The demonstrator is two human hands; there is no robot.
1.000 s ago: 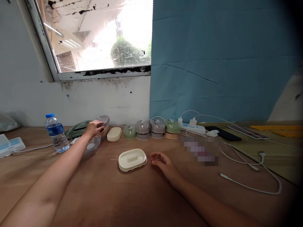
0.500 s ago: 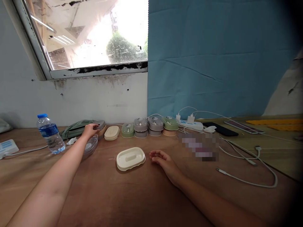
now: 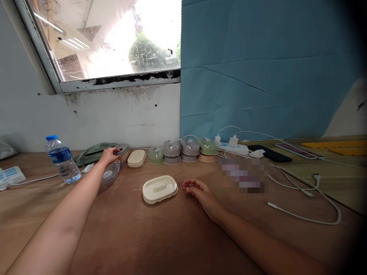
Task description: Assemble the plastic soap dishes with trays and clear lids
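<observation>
My left hand (image 3: pixel 110 156) reaches to the back left, fingers bent and fingertips at the near left edge of a grey lunch box (image 3: pixel 124 149). The hand covers part of that box. Under my left wrist lie clear plastic covers (image 3: pixel 111 175). A cream oval lid (image 3: pixel 159 188) with a raised rim and a recessed middle lies on the table in front of me. Just right of it rests my right hand (image 3: pixel 202 193), fingers loosely curved, holding nothing and apart from the lid. Several cream lids (image 3: pixel 137 158) are stacked behind.
Along the wall stand a green box (image 3: pixel 156 155), grey boxes (image 3: pixel 172 151) and a green-topped box (image 3: pixel 208 148). A water bottle (image 3: pixel 63 160) and a green pouch (image 3: pixel 93 153) are at left. White cables (image 3: pixel 301 219), a power strip (image 3: pixel 234 148) and a phone (image 3: pixel 269 153) lie at right.
The view has shifted slightly. My left hand stays at the back left, fingertips still by the grey box. My right hand and the cream lid keep their places.
</observation>
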